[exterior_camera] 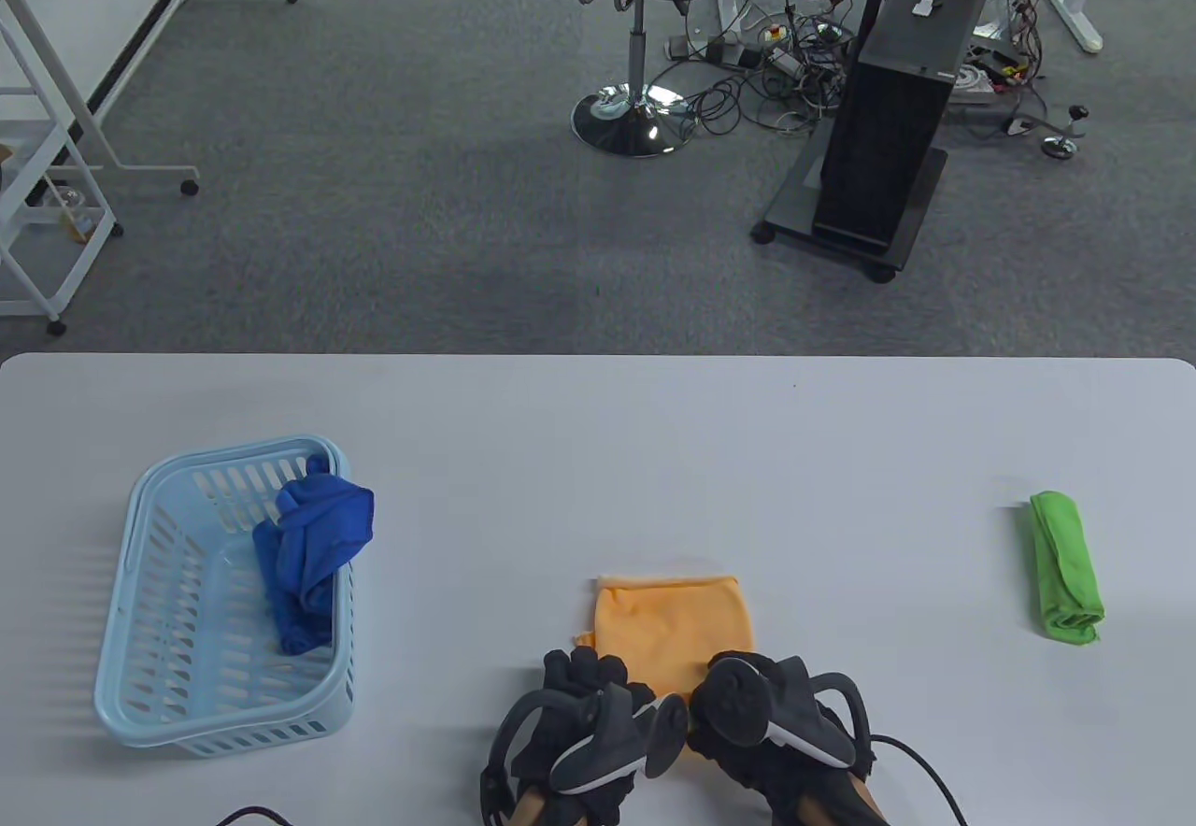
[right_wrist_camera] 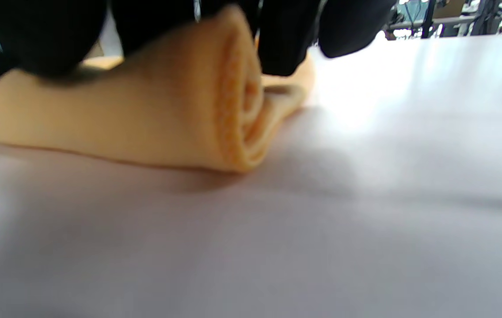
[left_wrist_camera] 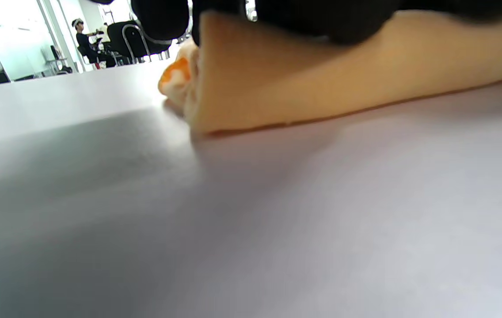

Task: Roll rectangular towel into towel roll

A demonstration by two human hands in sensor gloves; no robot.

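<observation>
An orange towel (exterior_camera: 675, 625) lies on the white table (exterior_camera: 598, 452), near the front edge at the middle. Its near end is rolled up, and the far part lies flat. My left hand (exterior_camera: 584, 675) and right hand (exterior_camera: 740, 672) lie side by side on the roll, with the fingers curled over its top. The left wrist view shows the roll's left end (left_wrist_camera: 321, 88) under my gloved fingers (left_wrist_camera: 160, 15). The right wrist view shows the spiral right end (right_wrist_camera: 237, 115) under my fingers (right_wrist_camera: 282, 39).
A light blue plastic basket (exterior_camera: 140, 583) stands at the left with a crumpled blue cloth (exterior_camera: 313, 546) draped over its right wall. A rolled green towel (exterior_camera: 1065, 569) lies at the far right. Beyond the table's far edge are carpet, a chair and a black stand.
</observation>
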